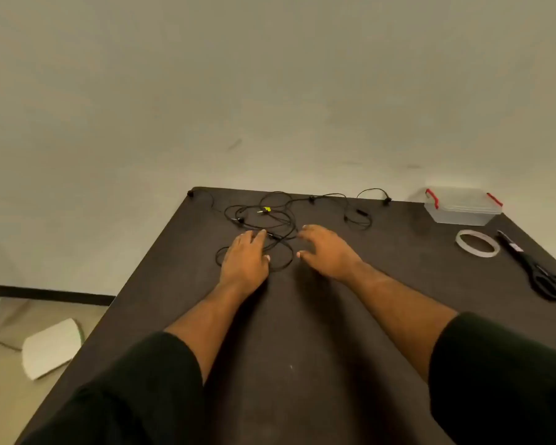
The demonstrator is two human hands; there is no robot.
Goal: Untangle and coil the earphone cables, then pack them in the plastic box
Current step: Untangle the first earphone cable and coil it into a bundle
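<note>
Reached for tangled earphone cables (264, 216) with left hand (245, 256) and right hand (329, 252), both spread apart, empty; best pulled slowly.

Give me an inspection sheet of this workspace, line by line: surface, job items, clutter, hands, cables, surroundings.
Surface: dark table, bare near the person.
Job's things: tangled black earphone cables at the far edge; plastic box with red latches at the far right corner, lid on.
Clutter: tape roll and scissors at right.
Grippers: left hand open, fingers on the tangle; right hand open, beside it, holding nothing.
Cables: loops overlapping, not coiled; a yellow plug in the middle; earbuds spread along the far edge.
Surroundings: plain wall; white board on the floor at left.
</note>
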